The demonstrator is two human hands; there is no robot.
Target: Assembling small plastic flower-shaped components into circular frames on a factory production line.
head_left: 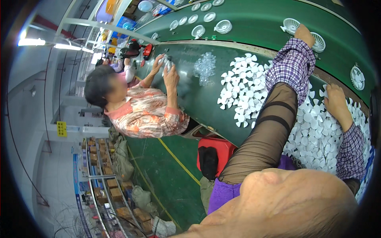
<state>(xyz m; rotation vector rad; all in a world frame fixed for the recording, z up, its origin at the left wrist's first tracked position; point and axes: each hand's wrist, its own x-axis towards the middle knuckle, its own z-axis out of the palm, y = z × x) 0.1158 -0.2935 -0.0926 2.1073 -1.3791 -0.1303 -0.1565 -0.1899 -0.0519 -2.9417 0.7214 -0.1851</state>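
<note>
The green belt (254, 29) is taken as the reference point. The two hands are apart. The left hand (304, 36) is placed over the belt, between a first round guard (291, 25) and a second round guard (319, 43), both white and slatted and lying on the belt. The fingers are partly hidden, so it cannot be told whether either guard is gripped. The right hand (336, 101) is placed on the near side of the belt, at the edge of a heap of white fan blades (311, 133). A loose blade (324, 91) is seen at its fingertips; whether it is pinched or only touched cannot be told. A second group of blades (243, 87) is spread on the counter (198, 99) beside the belt.

Caution: blades may be spilled if the right hand is drawn quickly from the heap, because they are stacked loosely. Two blades may be lifted as one where they overlap. A guard may be pushed along the belt if it is caught by the left cuff (291, 63). Blades may also be swept aside by the left forearm (276, 123), since it is stretched across them.
</note>
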